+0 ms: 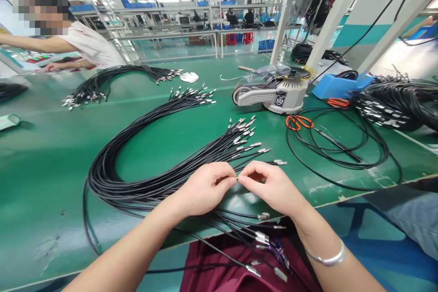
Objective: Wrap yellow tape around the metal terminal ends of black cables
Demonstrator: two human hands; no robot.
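Note:
My left hand (204, 188) and my right hand (272, 187) meet fingertip to fingertip near the front edge of the green table (44, 178), both pinched on a small metal connector (237, 178) at the end of a thin black cable. A large looped bundle of black cables (137, 178) with metal connector ends lies just beyond and left of my hands. Several more cable ends (263, 237) hang over the table edge onto my lap. A silver bracelet (326, 258) sits on my right wrist.
A tape dispenser machine (273, 91) stands at the back right, orange scissors (299, 122) beside it, a blue tray (338, 86) and more cable piles (397, 100) to the right. Another cable bundle (112, 80) lies far left, where another person (82, 41) leans over the table.

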